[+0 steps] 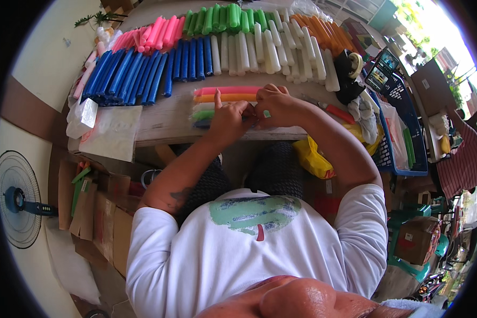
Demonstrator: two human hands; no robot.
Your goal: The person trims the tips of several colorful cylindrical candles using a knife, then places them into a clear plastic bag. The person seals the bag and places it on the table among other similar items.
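In front of me on the table lies a flat row of candles in clear plastic: a pink candle [228, 91], an orange candle [234, 97], a white candle [206, 106], a green candle [203, 115] and a blue candle [202, 124]. Over the middle of this row is my left hand [231, 119], its index finger raised and the other fingers bent. My right hand [276, 105] curls over the row's right end. The fingertips of both hands meet at the candles; what they pinch there is hidden. Green shows through a gap in the right hand.
Behind lie blue candles [123, 77], pink candles [165, 31], green candles [218, 19], white candles [270, 49] and orange candles [318, 31]. At right are a red-handled tool [340, 114], tape roll [355, 65], phone [381, 69] and blue basket [415, 159]. Plastic sheets [113, 129] lie left.
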